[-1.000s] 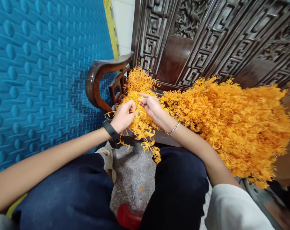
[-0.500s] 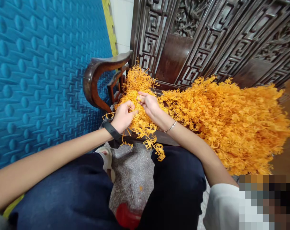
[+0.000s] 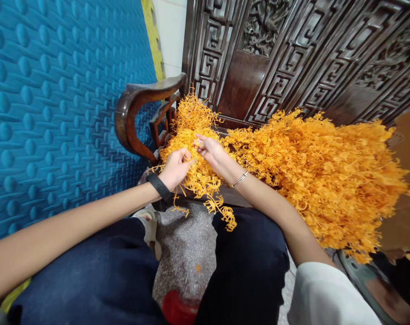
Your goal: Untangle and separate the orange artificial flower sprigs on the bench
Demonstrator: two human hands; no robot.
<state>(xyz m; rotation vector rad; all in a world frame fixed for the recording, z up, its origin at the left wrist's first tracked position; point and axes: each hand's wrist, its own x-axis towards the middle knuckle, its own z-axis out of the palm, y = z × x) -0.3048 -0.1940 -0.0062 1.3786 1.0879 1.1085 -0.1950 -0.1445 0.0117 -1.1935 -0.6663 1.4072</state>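
Note:
My left hand (image 3: 176,169), with a black band at its wrist, is closed in a pinch on a thin orange artificial-flower strand. Just to its right, my right hand (image 3: 209,150) has thumb and fingertips pressed together on a small yellow-orange flower piece. The fingertips partly hide what each holds. Both hands are over a smaller heap of orange artificial flowers (image 3: 194,113) at the left end of a dark wooden bench. A few loose strands (image 3: 221,211) hang over the bench's front edge toward my right knee.
A large pile of orange artificial flowers (image 3: 333,176) covers the bench to the right. The curved wooden armrest (image 3: 123,113) stands at left, the carved backrest (image 3: 245,81) behind. Blue foam mat (image 3: 56,113) lies left. A red object (image 3: 179,309) is between my feet; another person's sandalled foot (image 3: 377,289) is lower right.
The view has shifted slightly. Both hands stay nearly in place over the smaller heap, still pinching. The loose strands at the bench's front edge hang slightly lower in the view.

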